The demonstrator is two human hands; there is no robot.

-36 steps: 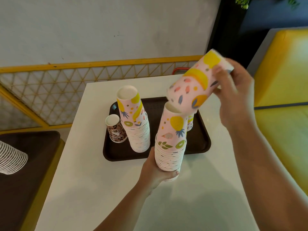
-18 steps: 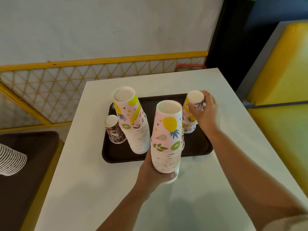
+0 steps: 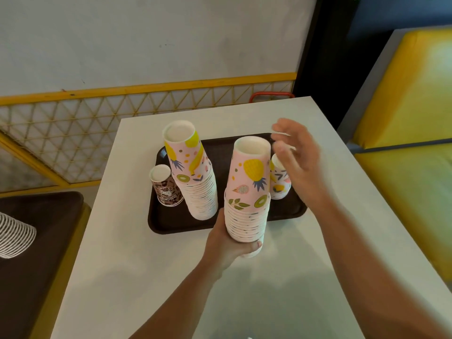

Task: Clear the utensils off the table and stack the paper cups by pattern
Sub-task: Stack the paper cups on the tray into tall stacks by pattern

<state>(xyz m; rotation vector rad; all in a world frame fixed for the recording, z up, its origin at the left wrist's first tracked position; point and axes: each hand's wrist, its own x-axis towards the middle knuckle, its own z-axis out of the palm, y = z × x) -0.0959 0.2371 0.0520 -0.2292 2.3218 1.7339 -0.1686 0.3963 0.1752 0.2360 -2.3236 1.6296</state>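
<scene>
My left hand [image 3: 227, 243] grips the bottom of a tall stack of upside-down pink fruit-pattern paper cups [image 3: 248, 192], held just above the white table [image 3: 281, 277] at the tray's near edge. My right hand [image 3: 298, 162] hovers blurred with spread fingers over a small fruit-pattern cup [image 3: 278, 185], which stands upside down on the dark brown tray [image 3: 171, 223]. A second fruit-pattern stack [image 3: 195, 182] leans on the tray's left part. Beside it stands a small brown patterned cup [image 3: 166, 189].
A yellow padded bench [image 3: 403, 155] runs along the right. At the left is a dark table [image 3: 36, 277] with a lying stack of striped cups [image 3: 12, 238]. A yellow lattice fence [image 3: 85, 133] and a red handle [image 3: 271, 95] lie behind the table.
My right hand slid the fruit cup it held onto the left hand's stack, reached to the small cup on the tray, and now is off it with fingers spread.
</scene>
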